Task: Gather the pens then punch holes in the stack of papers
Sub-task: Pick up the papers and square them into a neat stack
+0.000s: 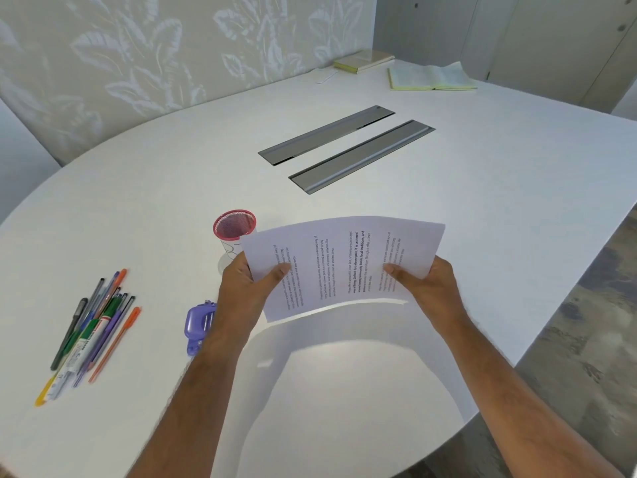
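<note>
A stack of printed papers (341, 263) is lifted off the white table (172, 188), bowed upward in the middle. My left hand (246, 288) grips its left edge and my right hand (427, 281) grips its right edge, thumbs on top. Several pens and markers (93, 326) lie in a loose bunch at the left of the table. A purple hole punch (198, 324) lies just left of my left forearm, partly hidden by it. A pink mesh pen cup (234, 229) stands behind the papers' left corner.
Two grey cable flaps (344, 150) are set into the table's middle. An open book (431, 79) and a closed book (362, 60) lie at the far end. The table's edge runs along the right, with patterned floor (586, 322) beyond.
</note>
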`<act>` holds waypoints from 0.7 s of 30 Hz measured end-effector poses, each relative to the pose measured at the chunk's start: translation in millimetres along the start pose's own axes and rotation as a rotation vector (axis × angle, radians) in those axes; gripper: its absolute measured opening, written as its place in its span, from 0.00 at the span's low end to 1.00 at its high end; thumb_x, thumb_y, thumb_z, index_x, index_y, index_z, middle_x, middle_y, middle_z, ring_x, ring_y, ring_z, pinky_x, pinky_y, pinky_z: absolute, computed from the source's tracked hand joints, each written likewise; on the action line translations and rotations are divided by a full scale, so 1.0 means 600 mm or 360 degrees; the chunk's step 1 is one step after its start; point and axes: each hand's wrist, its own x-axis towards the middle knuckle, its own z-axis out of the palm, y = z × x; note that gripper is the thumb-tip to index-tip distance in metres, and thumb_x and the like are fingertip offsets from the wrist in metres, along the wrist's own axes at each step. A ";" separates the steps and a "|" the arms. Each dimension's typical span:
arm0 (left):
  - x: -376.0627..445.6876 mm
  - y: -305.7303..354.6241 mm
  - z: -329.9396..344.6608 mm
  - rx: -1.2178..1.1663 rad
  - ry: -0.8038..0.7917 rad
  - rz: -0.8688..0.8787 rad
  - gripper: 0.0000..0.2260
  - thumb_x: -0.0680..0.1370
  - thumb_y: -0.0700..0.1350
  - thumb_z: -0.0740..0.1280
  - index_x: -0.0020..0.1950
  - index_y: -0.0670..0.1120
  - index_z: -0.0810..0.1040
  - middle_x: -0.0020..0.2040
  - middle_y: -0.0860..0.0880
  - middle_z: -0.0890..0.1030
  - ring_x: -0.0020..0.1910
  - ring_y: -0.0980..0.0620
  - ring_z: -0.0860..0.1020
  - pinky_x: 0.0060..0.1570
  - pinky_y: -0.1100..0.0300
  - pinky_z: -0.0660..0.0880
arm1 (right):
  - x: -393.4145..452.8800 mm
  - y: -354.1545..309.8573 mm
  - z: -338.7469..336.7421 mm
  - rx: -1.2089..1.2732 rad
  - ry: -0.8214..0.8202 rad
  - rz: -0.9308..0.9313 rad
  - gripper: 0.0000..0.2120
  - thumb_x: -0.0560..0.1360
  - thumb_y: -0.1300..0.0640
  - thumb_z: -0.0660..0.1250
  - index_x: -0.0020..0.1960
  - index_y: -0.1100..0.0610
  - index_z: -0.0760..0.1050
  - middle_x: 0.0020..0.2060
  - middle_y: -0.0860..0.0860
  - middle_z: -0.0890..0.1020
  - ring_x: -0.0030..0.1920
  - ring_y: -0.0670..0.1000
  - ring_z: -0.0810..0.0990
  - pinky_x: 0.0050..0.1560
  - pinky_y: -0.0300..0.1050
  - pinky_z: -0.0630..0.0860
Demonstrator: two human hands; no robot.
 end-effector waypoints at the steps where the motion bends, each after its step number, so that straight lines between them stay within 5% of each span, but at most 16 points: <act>1: 0.001 0.006 -0.002 -0.0021 0.0008 0.0048 0.16 0.76 0.43 0.78 0.59 0.55 0.79 0.55 0.55 0.87 0.51 0.49 0.87 0.44 0.60 0.84 | 0.003 -0.009 -0.003 -0.0015 -0.0003 -0.0025 0.10 0.73 0.60 0.79 0.51 0.49 0.83 0.43 0.37 0.89 0.46 0.42 0.88 0.45 0.36 0.83; 5: 0.000 0.041 -0.008 0.0000 0.0114 0.0353 0.28 0.74 0.38 0.79 0.67 0.55 0.72 0.63 0.59 0.80 0.61 0.59 0.81 0.59 0.66 0.79 | 0.018 -0.055 -0.013 -0.0174 -0.0015 -0.0180 0.12 0.73 0.58 0.79 0.55 0.52 0.82 0.45 0.37 0.86 0.44 0.37 0.87 0.42 0.33 0.82; 7: -0.005 0.059 -0.010 0.0275 0.0258 0.0560 0.32 0.73 0.39 0.80 0.71 0.53 0.69 0.65 0.67 0.74 0.64 0.70 0.72 0.65 0.76 0.67 | 0.022 -0.081 -0.017 -0.0266 -0.0062 -0.0285 0.11 0.74 0.59 0.78 0.55 0.52 0.81 0.45 0.37 0.85 0.41 0.33 0.85 0.40 0.30 0.80; 10: 0.000 0.075 -0.011 0.0968 0.0390 0.0903 0.34 0.72 0.48 0.81 0.74 0.51 0.70 0.70 0.57 0.75 0.71 0.58 0.69 0.72 0.63 0.58 | 0.021 -0.120 -0.019 -0.0454 -0.0134 -0.0427 0.10 0.76 0.55 0.77 0.53 0.46 0.80 0.44 0.33 0.84 0.42 0.35 0.85 0.42 0.29 0.79; 12: 0.001 0.083 -0.003 0.1209 0.0292 0.1063 0.28 0.73 0.51 0.79 0.71 0.53 0.74 0.64 0.56 0.79 0.67 0.52 0.74 0.70 0.53 0.59 | 0.019 -0.145 -0.019 -0.0583 -0.0180 -0.0480 0.07 0.77 0.52 0.76 0.49 0.41 0.80 0.41 0.32 0.85 0.44 0.41 0.84 0.43 0.33 0.79; 16: -0.010 0.117 0.022 0.1298 0.0143 0.1183 0.10 0.77 0.50 0.75 0.58 0.54 0.81 0.51 0.58 0.84 0.49 0.54 0.80 0.59 0.58 0.60 | 0.015 -0.180 -0.013 -0.0778 -0.0299 -0.0649 0.05 0.79 0.53 0.74 0.47 0.44 0.81 0.42 0.30 0.83 0.43 0.41 0.79 0.39 0.29 0.71; 19: -0.014 0.131 0.030 0.1033 -0.0029 0.0890 0.03 0.79 0.48 0.74 0.51 0.52 0.86 0.38 0.58 0.81 0.38 0.59 0.77 0.43 0.62 0.68 | 0.015 -0.193 -0.006 -0.0901 -0.0255 -0.0745 0.07 0.79 0.53 0.74 0.50 0.41 0.79 0.44 0.30 0.82 0.50 0.39 0.76 0.48 0.27 0.68; 21: -0.009 0.124 0.031 0.0844 -0.0169 0.0648 0.03 0.80 0.50 0.73 0.50 0.53 0.86 0.39 0.61 0.82 0.40 0.56 0.80 0.38 0.63 0.70 | 0.020 -0.189 -0.006 -0.0985 -0.0093 -0.0945 0.13 0.76 0.52 0.76 0.58 0.43 0.78 0.56 0.33 0.81 0.61 0.44 0.76 0.64 0.36 0.66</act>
